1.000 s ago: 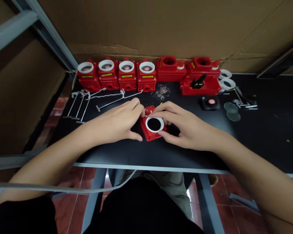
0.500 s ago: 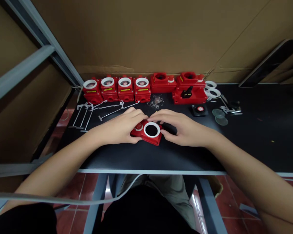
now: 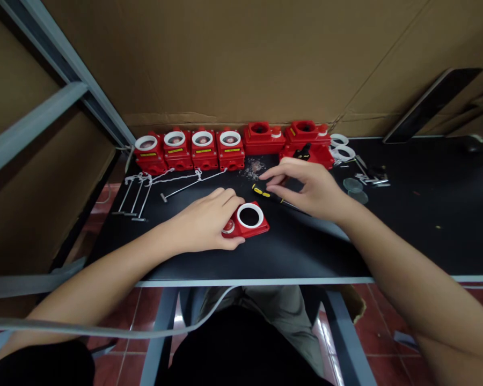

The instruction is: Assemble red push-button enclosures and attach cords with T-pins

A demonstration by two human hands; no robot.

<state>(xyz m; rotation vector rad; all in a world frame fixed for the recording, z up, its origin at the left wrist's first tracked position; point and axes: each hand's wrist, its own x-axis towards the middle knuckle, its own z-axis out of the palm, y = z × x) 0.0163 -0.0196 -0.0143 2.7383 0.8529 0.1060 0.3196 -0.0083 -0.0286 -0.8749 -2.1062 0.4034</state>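
Observation:
My left hand [image 3: 203, 224] grips the left part of a red cover [image 3: 258, 232], thumb along its near edge and fingers over the far side. The cover lies on the black tabletop and carries a white ring [image 3: 261, 217] around a dark round opening. A small round red button shows beside the hand. My right hand [image 3: 308, 185] hovers to the right, thumb and fingers apart with nothing between them. Just below its fingertips a screwdriver [image 3: 261, 191] with a black and yellow handle lies on the table, its shaft partly behind the hand.
Several red boxes with white rings [image 3: 204, 150] line the cardboard wall. Metal T-bars [image 3: 134, 197] on white cords lie at left. Loose white rings [image 3: 343, 154], glass discs [image 3: 353, 185] and small metal parts [image 3: 372, 179] sit at right. Grey debris [image 3: 254, 167] lies behind the screwdriver.
My right hand has left the red cover and moved up and right to above the screwdriver, which now shows. My left hand still holds the cover, whose angle has turned slightly.

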